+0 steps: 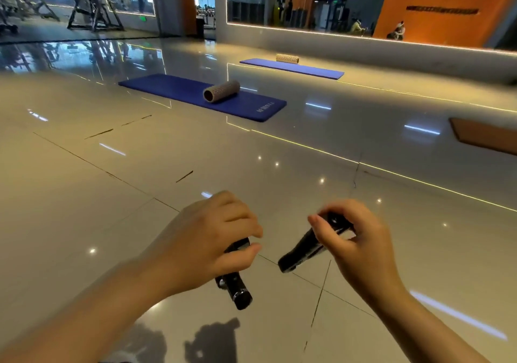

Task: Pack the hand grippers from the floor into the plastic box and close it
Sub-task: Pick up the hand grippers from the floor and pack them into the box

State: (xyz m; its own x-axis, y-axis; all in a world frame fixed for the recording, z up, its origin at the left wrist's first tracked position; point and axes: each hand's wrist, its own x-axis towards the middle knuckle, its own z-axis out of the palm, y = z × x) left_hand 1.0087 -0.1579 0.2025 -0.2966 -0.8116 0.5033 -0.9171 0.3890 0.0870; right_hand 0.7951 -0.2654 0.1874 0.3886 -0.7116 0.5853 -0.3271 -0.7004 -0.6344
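Each of my hands holds a black hand gripper above the glossy tiled floor. My left hand (215, 239) curls its fingers and thumb round one black hand gripper (237, 287), whose handle end points down toward me. My right hand (352, 239) pinches the second black hand gripper (303, 248) near its top, and its handles slant down to the left. The two grippers hang a short way apart, clear of the floor. No plastic box is in view.
A dark blue exercise mat (195, 94) with a tan foam roller (221, 91) lies ahead on the floor. A second blue mat (305, 69) with a roller (287, 58) lies farther back by a mirrored wall. Gym machines stand far left. A brown board (484, 136) lies at right.
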